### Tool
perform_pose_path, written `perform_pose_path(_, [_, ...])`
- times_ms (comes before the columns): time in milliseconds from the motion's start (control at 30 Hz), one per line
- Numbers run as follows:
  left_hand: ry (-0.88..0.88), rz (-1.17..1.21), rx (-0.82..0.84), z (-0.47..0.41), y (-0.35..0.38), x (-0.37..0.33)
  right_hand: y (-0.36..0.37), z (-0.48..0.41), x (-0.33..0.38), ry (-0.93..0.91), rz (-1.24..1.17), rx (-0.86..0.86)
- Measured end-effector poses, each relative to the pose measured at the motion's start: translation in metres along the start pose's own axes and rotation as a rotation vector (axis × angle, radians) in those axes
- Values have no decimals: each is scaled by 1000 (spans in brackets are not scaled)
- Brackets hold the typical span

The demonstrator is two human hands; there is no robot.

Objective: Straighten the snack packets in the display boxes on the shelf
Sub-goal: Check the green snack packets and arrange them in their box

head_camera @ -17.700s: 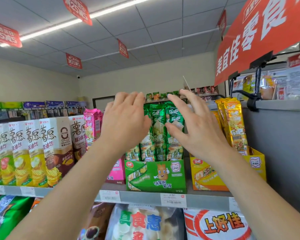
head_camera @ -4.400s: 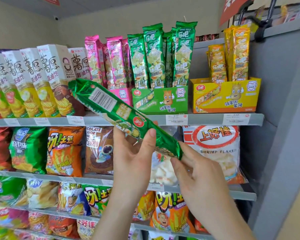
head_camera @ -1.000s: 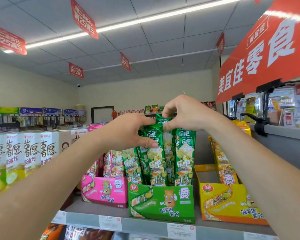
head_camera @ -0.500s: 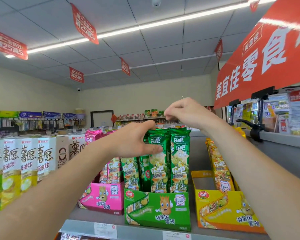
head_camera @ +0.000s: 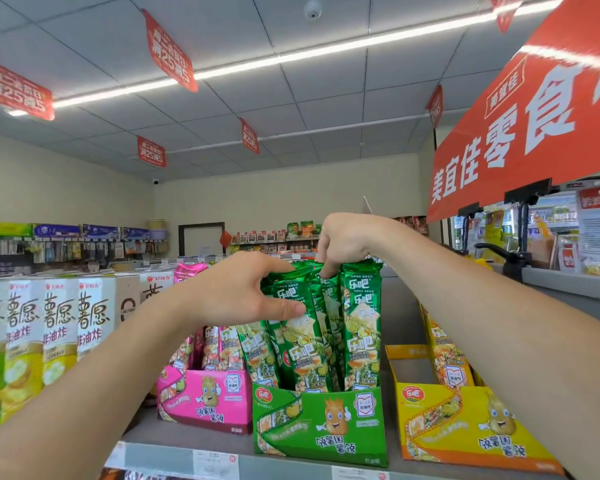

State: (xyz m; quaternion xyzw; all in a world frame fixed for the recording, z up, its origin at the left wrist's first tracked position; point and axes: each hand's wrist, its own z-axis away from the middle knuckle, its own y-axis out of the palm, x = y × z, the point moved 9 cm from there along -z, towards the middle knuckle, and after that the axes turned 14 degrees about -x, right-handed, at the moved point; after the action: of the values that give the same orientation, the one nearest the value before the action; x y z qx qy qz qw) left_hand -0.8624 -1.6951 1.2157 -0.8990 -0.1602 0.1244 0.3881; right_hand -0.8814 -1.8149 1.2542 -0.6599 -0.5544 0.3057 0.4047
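Moved: right hand [head_camera: 347, 244] has dropped from just above the row onto the tops of the green packets [head_camera: 361, 327]; left hand [head_camera: 243, 292] stays at their left flank.
Meaning for task: judged, the row is being squared off and this box is nearly done.
Left grip: thumb across the front packet's face, forefinger along the tops, holding the bundle.
Right grip: fingers curled down, pinching a packet top.
Location: packets stand in the green display box [head_camera: 319, 424] on the shelf [head_camera: 153, 459], between the pink box [head_camera: 205, 400] and the yellow box [head_camera: 465, 427].
Appearance: tall, narrow, glossy; tops near level, leftmost packets lower and leaning.
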Motion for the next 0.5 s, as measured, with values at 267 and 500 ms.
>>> perform_pose_path(267, [20,-5,-24,4,-1,2,-25,3,-4,-18,-227,-207])
perform_pose_path(500, [56,49,-50,6,-3,-2,-81,14,-9,-31,-403,-542])
